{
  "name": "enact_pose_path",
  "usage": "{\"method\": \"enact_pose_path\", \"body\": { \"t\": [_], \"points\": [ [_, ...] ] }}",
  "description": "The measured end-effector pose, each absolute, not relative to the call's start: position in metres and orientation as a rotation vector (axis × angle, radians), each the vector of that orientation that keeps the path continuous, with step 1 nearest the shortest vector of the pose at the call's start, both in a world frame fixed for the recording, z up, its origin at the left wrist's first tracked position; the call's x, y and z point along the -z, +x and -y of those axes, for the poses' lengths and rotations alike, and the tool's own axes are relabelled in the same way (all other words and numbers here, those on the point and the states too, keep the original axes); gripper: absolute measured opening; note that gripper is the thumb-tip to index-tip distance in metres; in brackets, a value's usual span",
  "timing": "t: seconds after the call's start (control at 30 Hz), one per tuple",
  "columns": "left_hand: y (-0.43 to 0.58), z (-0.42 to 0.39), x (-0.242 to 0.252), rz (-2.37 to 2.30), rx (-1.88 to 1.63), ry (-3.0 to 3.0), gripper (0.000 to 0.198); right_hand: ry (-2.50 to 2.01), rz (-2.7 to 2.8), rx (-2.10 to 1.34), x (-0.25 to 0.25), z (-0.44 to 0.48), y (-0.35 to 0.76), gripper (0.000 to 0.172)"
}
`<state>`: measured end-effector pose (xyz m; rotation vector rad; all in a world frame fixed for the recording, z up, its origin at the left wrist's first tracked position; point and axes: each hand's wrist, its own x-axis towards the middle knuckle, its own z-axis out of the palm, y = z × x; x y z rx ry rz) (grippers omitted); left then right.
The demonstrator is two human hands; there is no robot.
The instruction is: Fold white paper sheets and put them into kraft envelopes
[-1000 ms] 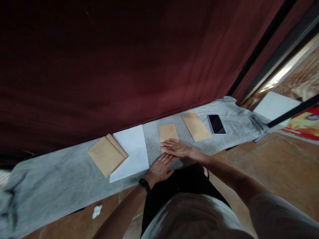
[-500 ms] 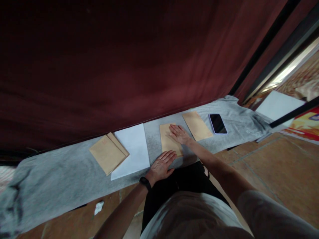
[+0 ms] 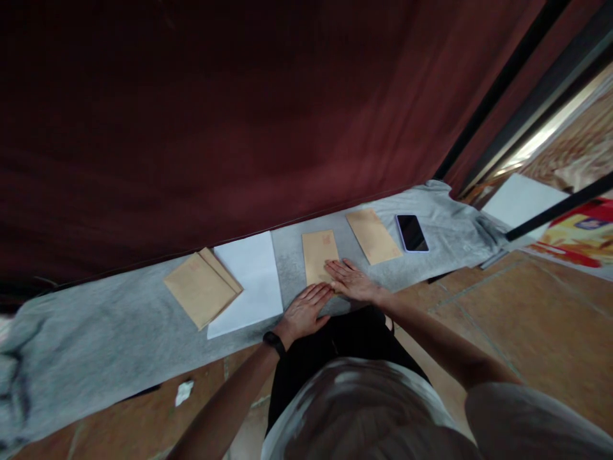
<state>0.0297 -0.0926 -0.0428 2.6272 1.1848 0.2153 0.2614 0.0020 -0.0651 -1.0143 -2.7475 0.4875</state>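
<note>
Narrowly, the bench (image 3: 119, 351) runs as a slanting strip between a dark red curtain (image 3: 239, 128) along its far edge and the tiled floor (image 3: 522, 306) along its near one. The middle brown paper envelope (image 3: 318, 248) lies close to the bench's near edge, with strips of grey cloth separating it from the white paper sheet (image 3: 256, 275) on its left and the slanted envelope (image 3: 373, 236) on its right. Both hands are spread flat, palms down and fingers extended: the left hand (image 3: 306, 311) reaches its fingertips to the envelope's lower left corner, while the right hand (image 3: 352, 281) covers its lower right part, the two nearly meeting at the bottom edge. Farther right, a phone (image 3: 412, 233) sits just beside the slanted envelope; the widest run of cloth lies left of the overlapping envelopes (image 3: 201, 291), which rest partly on the sheet. The cloth looks soft and mottled, rumpled at both ends; the envelopes are matt, flat rectangles, the middle one bearing faint red print. The phone is dark and glossy with rounded corners and a pale purple rim. A black wristband (image 3: 274, 344) circles the left wrist, and a crumpled white scrap (image 3: 184, 391) lies on the floor.
</note>
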Motion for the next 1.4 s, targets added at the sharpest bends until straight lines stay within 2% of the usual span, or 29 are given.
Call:
{"method": "enact_pose_path", "body": {
  "t": [0.23, 0.5, 0.77, 0.93, 1.23, 1.4],
  "points": [
    [0.027, 0.091, 0.044, -1.192, -0.290, 2.587, 0.062, -0.843, 2.776, -0.535, 0.062, 0.025, 0.280, 0.058],
    [0.026, 0.088, 0.049, -1.285, -0.361, 2.521, 0.056, -0.780, 2.783, -0.584, 0.062, 0.038, 0.293, 0.061],
    [0.031, 0.023, 0.051, -1.599, -0.393, 2.407, 0.054, -0.809, 2.779, -0.610, 0.058, 0.037, 0.292, 0.060],
    [0.036, -0.004, 0.056, -1.718, -0.416, 2.370, 0.054, -0.807, 2.781, -0.616, 0.057, 0.037, 0.291, 0.065],
    [0.041, 0.016, 0.059, -1.673, -0.383, 2.430, 0.056, -0.788, 2.777, -0.605, 0.061, 0.038, 0.292, 0.070],
    [0.030, 0.040, 0.056, -1.545, -0.322, 2.469, 0.058, -0.811, 2.766, -0.584, 0.062, 0.039, 0.291, 0.066]
  ]
}}
